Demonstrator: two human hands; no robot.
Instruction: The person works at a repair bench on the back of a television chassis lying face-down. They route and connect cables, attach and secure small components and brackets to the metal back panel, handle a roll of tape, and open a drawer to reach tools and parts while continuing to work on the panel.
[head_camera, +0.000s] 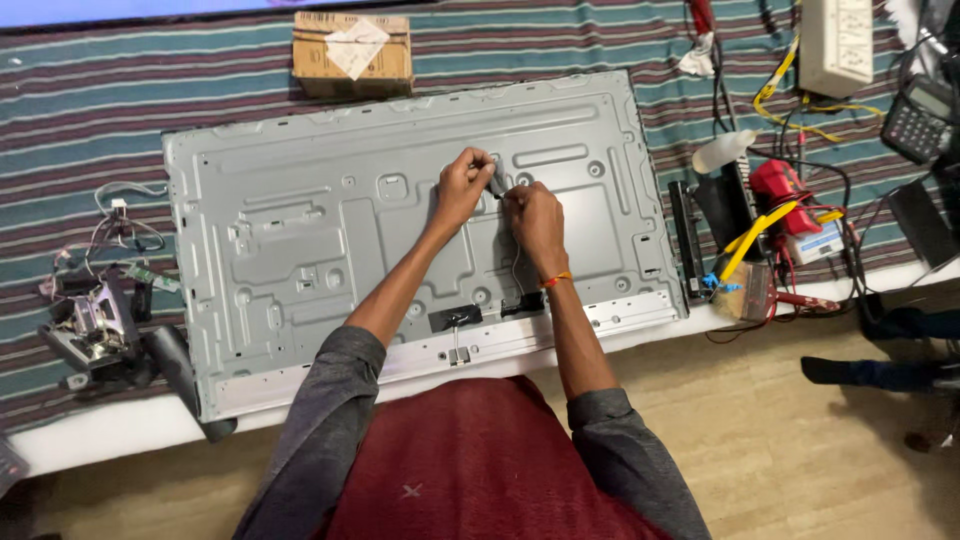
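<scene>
A large grey metal back panel (300, 240) of a flat screen lies face down on a striped cloth. Both my hands meet over its upper middle. My left hand (462, 185) is closed around a small dark tool (496, 181) that stands on the panel. My right hand (532, 212) is curled right beside it, fingertips at the tool's lower end; whether it grips the tool or only steadies it is unclear. An orange thread band (556, 279) circles my right wrist. A thin cable (517, 265) runs down the panel toward a black connector at its near edge.
A cardboard box (352, 52) sits beyond the panel. To the right lie a white bottle (722, 152), a red tool (778, 183), a yellow-handled tool (757, 238), a power strip (835, 45), a calculator (918, 117) and tangled wires. Left of the panel lie a metal bracket (95, 330) and cables.
</scene>
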